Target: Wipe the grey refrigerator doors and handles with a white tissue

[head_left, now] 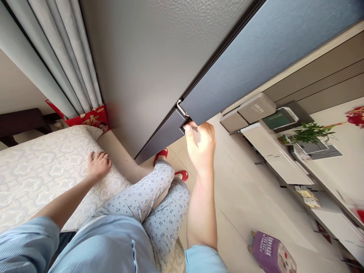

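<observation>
My right hand (pixel 201 146) pinches the top edge of the lower refrigerator door (pixel 167 132), at a dark notch below the metal hinge (pixel 182 107). Thumb and bent fingers close on that edge; the fingertips are partly hidden. Above them is the blue-grey upper door (pixel 241 57), and the grey side panel (pixel 136 64) stands to the left. On the cream quilted sofa cover (pixel 42 174) rests my left hand (pixel 99 164), palm down, fingers apart and holding nothing.
A red printed box (pixel 89 120) stands by grey curtains (pixel 68 49). Tiled floor (pixel 227 182) lies right of my legs, with a purple stool (pixel 265 248) on it. Along the right wall are a grey bin (pixel 257 110), a white cabinet (pixel 273 148) and a green plant (pixel 308 133).
</observation>
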`<action>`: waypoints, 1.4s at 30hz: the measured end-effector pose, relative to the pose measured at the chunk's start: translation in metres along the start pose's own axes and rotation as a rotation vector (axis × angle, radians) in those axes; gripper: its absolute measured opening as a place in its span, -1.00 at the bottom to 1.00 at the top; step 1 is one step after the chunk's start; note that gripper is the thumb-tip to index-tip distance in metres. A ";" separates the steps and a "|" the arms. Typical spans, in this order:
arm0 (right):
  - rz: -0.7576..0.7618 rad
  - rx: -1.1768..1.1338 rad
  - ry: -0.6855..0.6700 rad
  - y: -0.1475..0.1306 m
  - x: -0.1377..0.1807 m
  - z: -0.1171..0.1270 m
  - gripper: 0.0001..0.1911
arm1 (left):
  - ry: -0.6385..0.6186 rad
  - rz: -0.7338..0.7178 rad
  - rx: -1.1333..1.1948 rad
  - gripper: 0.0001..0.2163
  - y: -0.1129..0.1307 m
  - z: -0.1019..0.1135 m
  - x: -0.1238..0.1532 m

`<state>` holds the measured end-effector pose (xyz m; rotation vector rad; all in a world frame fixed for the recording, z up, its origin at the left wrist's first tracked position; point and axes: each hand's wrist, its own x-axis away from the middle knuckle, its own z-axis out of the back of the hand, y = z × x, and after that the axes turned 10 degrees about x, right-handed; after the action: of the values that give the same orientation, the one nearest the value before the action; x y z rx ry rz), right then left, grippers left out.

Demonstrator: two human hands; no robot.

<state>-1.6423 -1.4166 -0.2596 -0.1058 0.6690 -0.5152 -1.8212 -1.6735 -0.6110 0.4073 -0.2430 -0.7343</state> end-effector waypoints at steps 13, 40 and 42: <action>-0.240 -0.388 0.186 -0.003 0.003 -0.022 -0.68 | 0.007 0.001 0.000 -0.68 -0.001 -0.002 0.000; -0.364 -0.636 -0.274 -0.020 0.055 0.018 -0.62 | -0.012 0.007 -0.004 -0.68 0.004 0.005 0.002; -0.502 -0.595 0.002 -0.009 0.050 0.018 -0.61 | -0.025 0.018 -0.011 -0.67 0.005 0.006 0.002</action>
<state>-1.6018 -1.4495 -0.2711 -0.8493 0.7844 -0.7822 -1.8192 -1.6728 -0.6032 0.3854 -0.2662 -0.7232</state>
